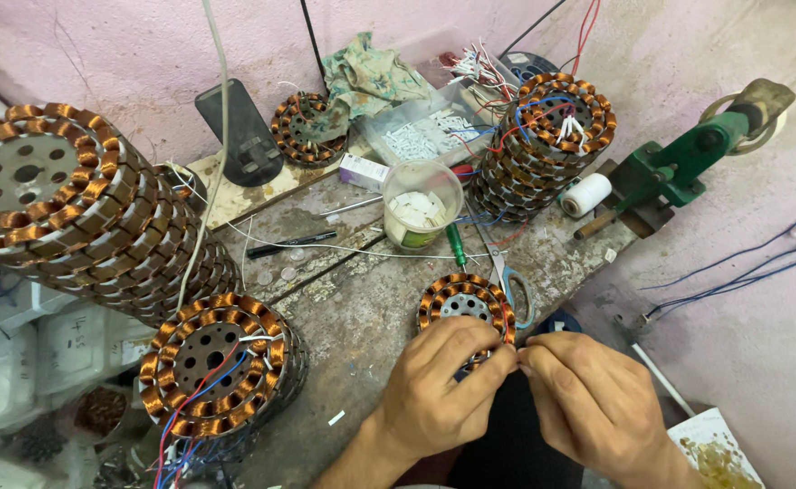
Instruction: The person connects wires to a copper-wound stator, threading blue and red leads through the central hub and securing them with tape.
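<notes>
Copper-wound stator (pixel 467 303) lies flat on the worn grey workbench (pixel 362 317) at lower centre of the frame, partly under my hands. Largest in view is the leaning stack of wound stators (pixel 81 213) at the left edge, with another wired stator (pixel 212 362) in front of it at lower left, red and blue leads trailing off it. A second stack of stators (pixel 550 140) stands at upper right, a white spool of thread (pixel 586 194) just beside it and a green bench tool (pixel 679 163) further right. A clear plastic cup (pixel 421 205) of white sleeves stands at centre, above the stator I work on; a black pen (pixel 291 243) lies to its left. My left hand (pixel 439 389) rests curled over the stator's near rim, fingertips pressed together. My right hand (pixel 588 394) meets it, thumb and forefinger pinching a thin wire (pixel 519 360) between the two hands.
</notes>
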